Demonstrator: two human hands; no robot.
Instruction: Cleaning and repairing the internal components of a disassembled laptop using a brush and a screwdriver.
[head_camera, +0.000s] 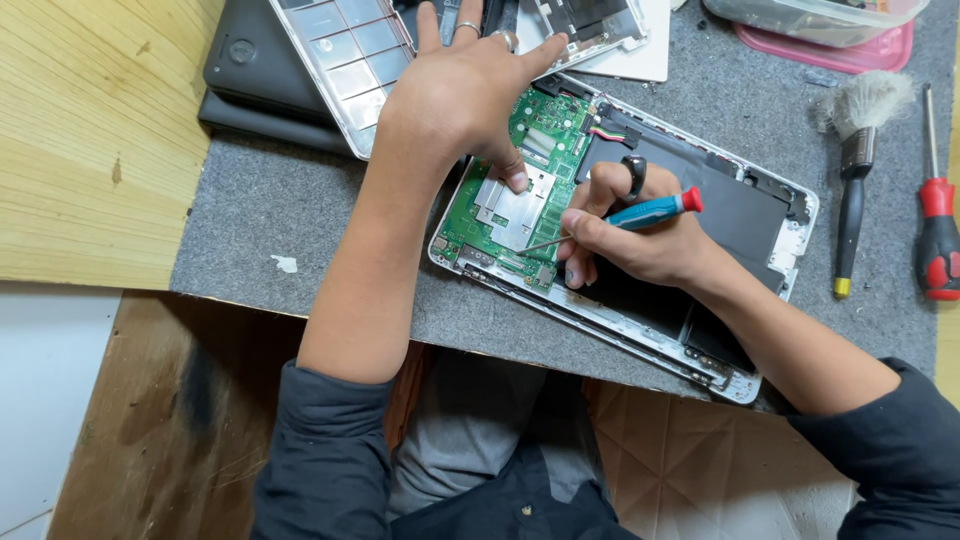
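An opened laptop base (780, 240) lies on a grey mat, its green circuit board (540, 125) and black battery (735, 210) exposed. My left hand (465, 90) rests flat on the board, thumb pressing on the silver metal shield (505, 215). My right hand (640, 240) grips a small screwdriver (650, 211) with a blue handle and red cap. Its thin shaft points left, the tip touching the board near the shield's lower edge. A black ring sits on one finger of my right hand, silver rings on my left.
A silver keyboard frame (340, 55) lies over a black laptop (250, 70) at the back left. A dusting brush (855, 150) and a red-and-black screwdriver (938, 230) lie at the right. A pink tray (850, 55) holds a clear box. The wooden table (90, 130) extends left.
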